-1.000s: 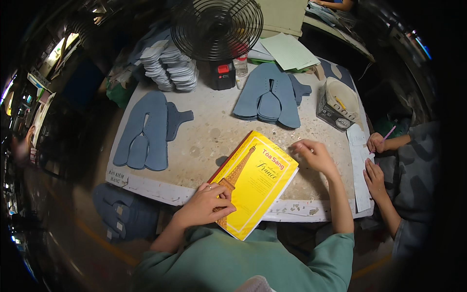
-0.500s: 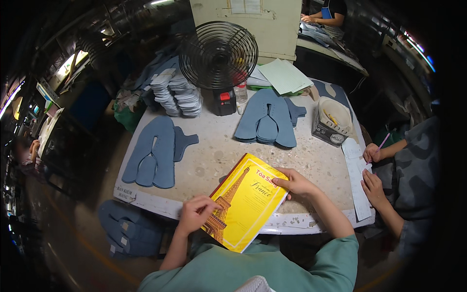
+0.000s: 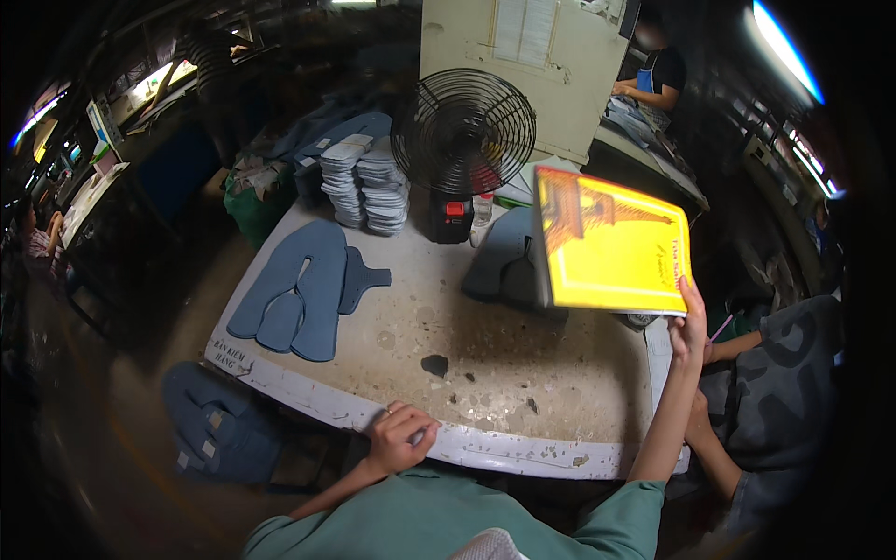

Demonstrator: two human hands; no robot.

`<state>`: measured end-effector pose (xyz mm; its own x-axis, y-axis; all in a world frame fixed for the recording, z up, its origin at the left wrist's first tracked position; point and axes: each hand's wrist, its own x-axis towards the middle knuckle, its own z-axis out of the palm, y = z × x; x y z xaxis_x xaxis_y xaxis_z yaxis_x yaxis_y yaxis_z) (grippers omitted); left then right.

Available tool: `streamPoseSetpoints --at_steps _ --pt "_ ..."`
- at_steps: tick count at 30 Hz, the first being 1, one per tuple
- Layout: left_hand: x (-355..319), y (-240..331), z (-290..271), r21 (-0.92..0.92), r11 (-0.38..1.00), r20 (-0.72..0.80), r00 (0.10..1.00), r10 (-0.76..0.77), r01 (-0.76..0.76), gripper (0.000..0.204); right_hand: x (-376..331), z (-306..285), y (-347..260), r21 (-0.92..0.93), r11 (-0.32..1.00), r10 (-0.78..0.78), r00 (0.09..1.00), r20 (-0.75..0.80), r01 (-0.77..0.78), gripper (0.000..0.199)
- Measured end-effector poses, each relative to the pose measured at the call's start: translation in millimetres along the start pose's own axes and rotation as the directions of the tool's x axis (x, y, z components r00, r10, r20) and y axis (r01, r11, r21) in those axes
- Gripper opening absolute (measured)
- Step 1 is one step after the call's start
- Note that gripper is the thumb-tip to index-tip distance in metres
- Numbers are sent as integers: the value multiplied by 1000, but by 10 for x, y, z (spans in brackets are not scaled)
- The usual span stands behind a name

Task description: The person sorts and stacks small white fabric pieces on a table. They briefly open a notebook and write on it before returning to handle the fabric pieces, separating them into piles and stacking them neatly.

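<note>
My right hand grips a yellow notebook by one corner, thumb on its cover. The notebook is raised above the right side of the table, turned sideways, with a tower picture on the cover. My left hand rests at the near table edge, fingers curled in, with nothing showing in them. Beyond it, at the left, lie flat blue-grey cut pieces, with a smaller piece partly under them. A similar stack sits farther right, partly hidden by the notebook.
A black fan stands at the back, beside piles of pale pieces and a clear bottle. The worn tabletop has dark patches. At the right, another person's arm is close to my right forearm. More blue-grey pieces are below the table's left corner.
My right hand has lifted the notebook up and to the right and turned it. My left hand has come away from the notebook to the table edge. The view has shifted.
</note>
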<state>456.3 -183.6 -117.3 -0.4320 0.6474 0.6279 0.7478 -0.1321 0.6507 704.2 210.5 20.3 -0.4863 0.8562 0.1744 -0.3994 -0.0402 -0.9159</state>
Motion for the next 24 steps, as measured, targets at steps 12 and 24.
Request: streamPoseSetpoints --at_steps 12,24 --pt "-67 -105 70 113 990 10 996 85 -86 12 2425 263 194 22 992 -123 980 -157 128 28" --pt "-75 -244 87 101 988 45 993 111 -115 15 3580 1389 1432 146 983 115 993 -34 -108 27"
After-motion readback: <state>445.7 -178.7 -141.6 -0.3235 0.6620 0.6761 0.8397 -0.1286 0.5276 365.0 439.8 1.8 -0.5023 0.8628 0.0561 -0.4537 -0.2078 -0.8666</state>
